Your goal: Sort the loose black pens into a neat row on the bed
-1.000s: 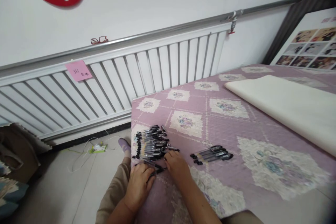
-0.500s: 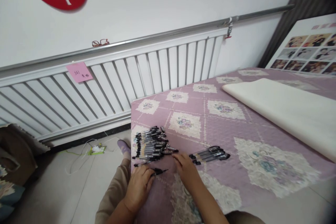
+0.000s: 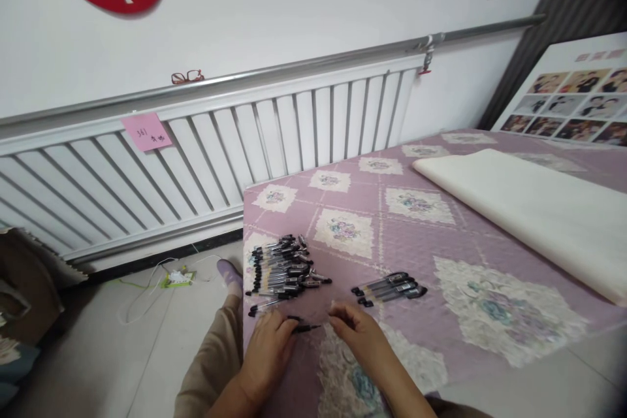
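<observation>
My left hand [image 3: 269, 343] rests low at the near left of the bed, its fingers closed round a black pen [image 3: 306, 328] whose thin point sticks out to the right. Just right of that point is my right hand [image 3: 360, 333], thumb and forefinger drawn together; whatever they pinch, if anything, is too small to make out. Beyond my left hand lies a heap of clear-barrelled pens [image 3: 279, 271] with black caps, side by side. A smaller group of similar pens [image 3: 389, 289] lies past my right hand.
The bed has a purple quilted cover [image 3: 362, 241] with pale floral patches. A folded cream sheet [image 3: 529, 209] lies on its right side. Behind runs a white radiator [image 3: 274, 137] with a pink note [image 3: 147, 132]. A cable and small board [image 3: 177, 277] are on the floor.
My left hand and its pen have shifted slightly right. The right hand has drawn back from the heap toward the pen's point, and its fingers have curled in.
</observation>
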`<state>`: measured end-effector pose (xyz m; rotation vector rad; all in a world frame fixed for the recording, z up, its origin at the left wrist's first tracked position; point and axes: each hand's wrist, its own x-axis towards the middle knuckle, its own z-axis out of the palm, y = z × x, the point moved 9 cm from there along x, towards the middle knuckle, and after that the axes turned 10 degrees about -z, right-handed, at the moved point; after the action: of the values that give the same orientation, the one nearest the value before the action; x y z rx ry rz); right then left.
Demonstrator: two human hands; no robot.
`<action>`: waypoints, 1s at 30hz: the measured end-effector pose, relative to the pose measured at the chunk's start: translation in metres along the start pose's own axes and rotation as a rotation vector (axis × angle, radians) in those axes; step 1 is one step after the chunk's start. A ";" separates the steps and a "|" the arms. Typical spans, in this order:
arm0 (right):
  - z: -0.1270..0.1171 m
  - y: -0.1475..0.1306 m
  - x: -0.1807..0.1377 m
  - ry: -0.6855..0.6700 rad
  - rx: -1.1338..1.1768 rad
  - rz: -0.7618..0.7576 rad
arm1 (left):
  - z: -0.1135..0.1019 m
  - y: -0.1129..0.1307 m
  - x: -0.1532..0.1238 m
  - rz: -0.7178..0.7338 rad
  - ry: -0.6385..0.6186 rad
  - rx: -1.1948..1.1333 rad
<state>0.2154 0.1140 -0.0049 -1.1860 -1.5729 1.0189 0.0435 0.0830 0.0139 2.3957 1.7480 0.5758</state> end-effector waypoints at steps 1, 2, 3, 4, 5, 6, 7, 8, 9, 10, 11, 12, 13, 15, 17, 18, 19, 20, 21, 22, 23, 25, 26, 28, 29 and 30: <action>0.000 -0.004 0.000 -0.015 -0.039 -0.015 | -0.001 0.000 0.000 0.007 -0.003 -0.004; 0.001 -0.008 0.001 -0.028 -0.071 -0.027 | -0.001 0.001 0.000 0.009 -0.005 -0.005; 0.002 -0.011 0.001 -0.041 -0.094 -0.035 | -0.002 0.001 0.000 0.009 -0.006 -0.006; 0.003 -0.014 0.001 -0.055 -0.105 -0.038 | -0.002 0.001 0.000 0.012 -0.007 -0.008; 0.004 -0.015 0.001 -0.070 -0.107 -0.039 | -0.003 0.001 0.000 0.016 -0.006 -0.012; 0.006 -0.017 0.000 -0.087 -0.108 -0.038 | -0.003 0.002 0.000 0.021 -0.004 -0.017; 0.008 -0.017 0.000 -0.100 -0.111 -0.037 | -0.004 0.002 0.000 0.025 -0.001 -0.022; 0.009 -0.017 0.000 -0.107 -0.118 -0.037 | -0.004 0.003 -0.001 0.027 0.002 -0.026; 0.009 -0.017 -0.001 -0.110 -0.130 -0.040 | -0.005 0.003 -0.001 0.027 0.005 -0.029; 0.009 -0.017 -0.001 -0.110 -0.144 -0.046 | -0.005 0.003 -0.001 0.025 0.006 -0.031; 0.010 -0.016 -0.001 -0.112 -0.159 -0.054 | -0.006 0.003 -0.001 0.022 0.004 -0.033; 0.010 -0.015 -0.001 -0.116 -0.173 -0.062 | -0.006 0.002 -0.001 0.018 0.001 -0.035; 0.011 -0.014 -0.002 -0.119 -0.184 -0.070 | -0.006 0.002 -0.001 0.013 -0.003 -0.038; 0.012 -0.013 -0.002 -0.123 -0.205 -0.087 | -0.005 0.001 -0.001 0.007 -0.009 -0.042; 0.014 -0.013 -0.002 -0.133 -0.225 -0.108 | -0.005 0.001 -0.001 0.011 -0.018 -0.051; 0.016 -0.014 -0.002 -0.139 -0.232 -0.117 | -0.005 0.001 -0.001 0.014 -0.023 -0.056; 0.018 -0.015 -0.002 -0.149 -0.234 -0.124 | -0.004 0.001 -0.001 0.014 -0.028 -0.060; 0.020 -0.016 -0.002 -0.159 -0.232 -0.128 | -0.004 0.001 -0.001 0.011 -0.034 -0.063; 0.022 -0.018 -0.003 -0.167 -0.226 -0.131 | -0.003 0.001 -0.001 0.006 -0.041 -0.065; 0.024 -0.020 -0.003 -0.175 -0.219 -0.134 | -0.003 0.000 -0.001 0.000 -0.047 -0.066; 0.027 -0.022 -0.003 -0.183 -0.213 -0.137 | -0.002 0.000 -0.001 -0.004 -0.054 -0.066; 0.032 -0.025 -0.004 -0.199 -0.207 -0.143 | -0.002 -0.001 -0.001 -0.006 -0.065 -0.069; 0.034 -0.026 -0.004 -0.202 -0.206 -0.142 | -0.001 -0.001 -0.002 -0.005 -0.068 -0.072; 0.036 -0.027 -0.003 -0.201 -0.205 -0.139 | -0.001 -0.001 -0.002 0.000 -0.066 -0.077; 0.037 -0.027 -0.003 -0.200 -0.207 -0.137 | -0.001 -0.001 -0.002 0.004 -0.062 -0.079; 0.037 -0.027 -0.002 -0.200 -0.211 -0.135 | -0.002 -0.001 -0.002 0.007 -0.056 -0.080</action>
<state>0.1736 0.1029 0.0108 -1.1268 -1.9297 0.9230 0.0415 0.0813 0.0146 2.3420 1.6622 0.5629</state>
